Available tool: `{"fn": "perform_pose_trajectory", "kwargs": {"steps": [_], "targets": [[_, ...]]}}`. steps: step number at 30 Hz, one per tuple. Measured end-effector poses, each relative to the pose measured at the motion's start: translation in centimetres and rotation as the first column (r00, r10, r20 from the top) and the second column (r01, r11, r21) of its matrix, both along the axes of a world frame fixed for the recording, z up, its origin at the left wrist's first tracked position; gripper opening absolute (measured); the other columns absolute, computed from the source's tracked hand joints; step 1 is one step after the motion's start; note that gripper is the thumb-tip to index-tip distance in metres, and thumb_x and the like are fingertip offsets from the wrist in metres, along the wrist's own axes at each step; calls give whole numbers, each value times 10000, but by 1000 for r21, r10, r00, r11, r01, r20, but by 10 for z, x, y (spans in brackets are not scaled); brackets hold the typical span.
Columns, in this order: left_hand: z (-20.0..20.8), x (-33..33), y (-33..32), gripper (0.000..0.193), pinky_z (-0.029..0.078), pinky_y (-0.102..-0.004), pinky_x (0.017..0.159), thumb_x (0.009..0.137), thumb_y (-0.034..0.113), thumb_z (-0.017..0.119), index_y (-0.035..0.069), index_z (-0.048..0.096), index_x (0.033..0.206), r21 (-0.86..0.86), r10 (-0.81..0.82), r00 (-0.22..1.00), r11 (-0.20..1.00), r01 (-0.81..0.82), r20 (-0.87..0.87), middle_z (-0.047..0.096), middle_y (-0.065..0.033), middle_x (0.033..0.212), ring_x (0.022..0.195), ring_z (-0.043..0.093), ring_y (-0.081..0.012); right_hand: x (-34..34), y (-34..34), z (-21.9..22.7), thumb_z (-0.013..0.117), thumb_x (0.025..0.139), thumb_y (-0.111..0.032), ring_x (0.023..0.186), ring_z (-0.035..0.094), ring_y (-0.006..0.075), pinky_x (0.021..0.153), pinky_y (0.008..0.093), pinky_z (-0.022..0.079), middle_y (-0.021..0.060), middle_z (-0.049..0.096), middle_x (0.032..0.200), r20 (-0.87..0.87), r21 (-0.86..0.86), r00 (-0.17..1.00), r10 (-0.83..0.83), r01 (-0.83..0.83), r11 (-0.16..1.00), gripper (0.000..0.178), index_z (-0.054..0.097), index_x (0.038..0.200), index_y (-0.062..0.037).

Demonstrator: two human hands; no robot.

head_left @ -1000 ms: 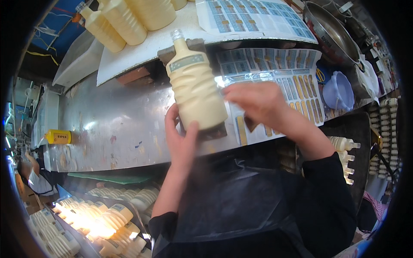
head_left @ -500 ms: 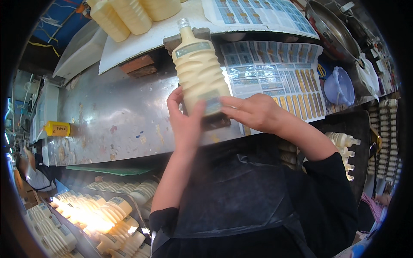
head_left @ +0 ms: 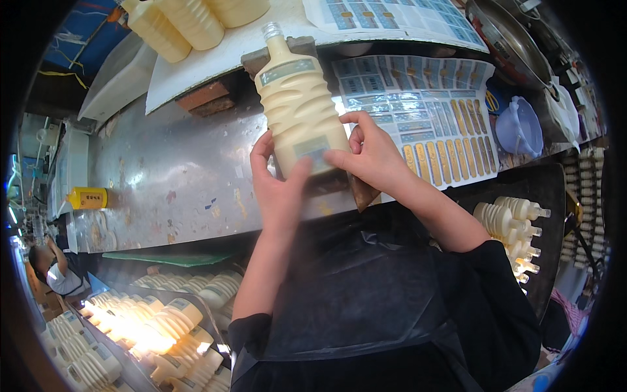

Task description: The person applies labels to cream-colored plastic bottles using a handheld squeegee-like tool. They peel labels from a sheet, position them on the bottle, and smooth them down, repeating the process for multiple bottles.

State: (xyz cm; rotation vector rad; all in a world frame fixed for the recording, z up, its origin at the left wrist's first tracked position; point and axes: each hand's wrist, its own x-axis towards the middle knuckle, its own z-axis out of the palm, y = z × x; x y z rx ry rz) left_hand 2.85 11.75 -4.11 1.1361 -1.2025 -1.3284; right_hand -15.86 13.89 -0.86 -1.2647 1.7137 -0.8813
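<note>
A cream bottle (head_left: 294, 104) with a wavy, ridged body lies with its neck away from me. Its neck rests in a brownish block (head_left: 304, 47), and a brown brick (head_left: 364, 191) shows by its base. One blue-grey label (head_left: 287, 70) sits at the shoulder and another label (head_left: 312, 149) low on the front. My left hand (head_left: 277, 183) grips the lower left side, its thumb over the lower label and slightly blurred. At the lower right side, my right hand (head_left: 375, 153) has its thumb pressed beside that label and its fingers curled at the bottle's edge.
Sheets of blue and gold labels (head_left: 424, 124) lie right of the bottle, near a lilac bucket (head_left: 519, 127). Larger cream bottles (head_left: 189, 23) stand on a white board behind. A yellow container (head_left: 87, 198) sits at left. Racks of bottles (head_left: 176, 320) flank me; another person (head_left: 55, 264) is far left.
My right hand has shifted from the label's front to the bottle's right edge, its fingers now curled. My left hand keeps its hold. At far left the other person has moved.
</note>
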Motion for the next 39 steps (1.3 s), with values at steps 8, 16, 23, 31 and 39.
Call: {"fn": "perform_pose_trajectory", "kwargs": {"steps": [8, 16, 23, 31, 39], "targets": [[-4, 1, -1, 754, 404, -417, 1138, 838, 126, 771, -13, 391, 1474, -12, -5, 1000, 1000, 5, 12, 461, -177, 1433, 1372, 442, -264, 1, 1, -4, 843, 763, -333, 715, 493, 90, 652, 263, 423, -15, 482, 783, 27, -30, 999, -18, 19, 999, 714, 521, 1306, 0], [-1, 1, 0, 748, 400, -411, 1141, 849, 113, 767, -7, 392, 1486, -1, 0, 1000, 1000, 0, -19, 471, -178, 1432, 1364, 458, -266, 3, 2, -5, 838, 770, -330, 722, 503, 88, 658, 258, 429, -18, 490, 779, 18, -27, 999, -31, 31, 999, 697, 526, 1303, -8], [-13, 5, -2, 727, 394, -400, 1146, 874, 103, 735, -6, 390, 1505, -4, 5, 998, 1000, -6, -56, 501, -178, 1431, 1366, 465, -261, -3, -2, -8, 803, 832, -326, 702, 519, 83, 647, 255, 443, -26, 511, 758, 122, -2, 992, -25, 25, 1000, 622, 524, 1296, -18], [-5, 2, 2, 746, 395, -401, 1144, 861, 105, 747, -16, 386, 1503, 7, -8, 1000, 1000, 8, -25, 469, -195, 1459, 1375, 458, -269, 0, 0, -7, 812, 832, -349, 684, 498, 84, 621, 262, 424, -22, 495, 750, -38, -36, 999, -2, 0, 999, 637, 519, 1288, -15], [-9, 3, 0, 759, 388, -410, 1150, 848, 104, 757, -15, 386, 1500, -24, -2, 1000, 1000, 2, 12, 466, -193, 1457, 1380, 449, -275, 1, 1, -7, 800, 855, -338, 722, 507, 82, 655, 254, 431, -20, 515, 782, -22, -37, 1000, -7, 6, 999, 597, 529, 1277, -13]]}}
